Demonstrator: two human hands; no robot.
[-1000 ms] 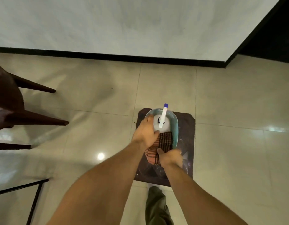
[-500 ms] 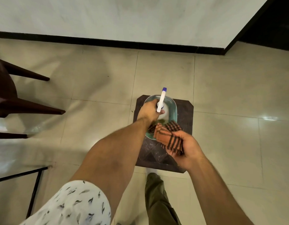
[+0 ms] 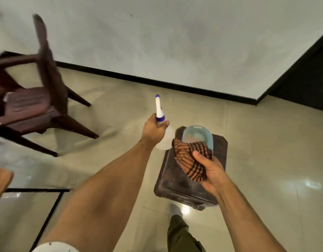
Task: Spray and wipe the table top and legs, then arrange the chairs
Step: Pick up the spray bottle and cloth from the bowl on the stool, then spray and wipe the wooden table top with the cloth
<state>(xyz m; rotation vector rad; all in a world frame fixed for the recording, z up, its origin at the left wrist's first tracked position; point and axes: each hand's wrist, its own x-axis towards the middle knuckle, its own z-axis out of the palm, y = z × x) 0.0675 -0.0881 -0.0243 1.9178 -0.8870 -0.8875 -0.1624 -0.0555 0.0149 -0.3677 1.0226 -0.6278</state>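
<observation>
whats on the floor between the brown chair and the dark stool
In the head view, only bare tiled floor lies between the chair and the stool; the left hand, gripping the spray bottle, is held above that stretch.

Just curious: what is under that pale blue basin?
A dark brown stool. The checked cloth in the right hand covers the near edge of the basin, so the contact there is hidden.

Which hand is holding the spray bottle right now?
The left hand grips the spray bottle at its neck; the right hand holds the orange checked cloth instead.
</observation>
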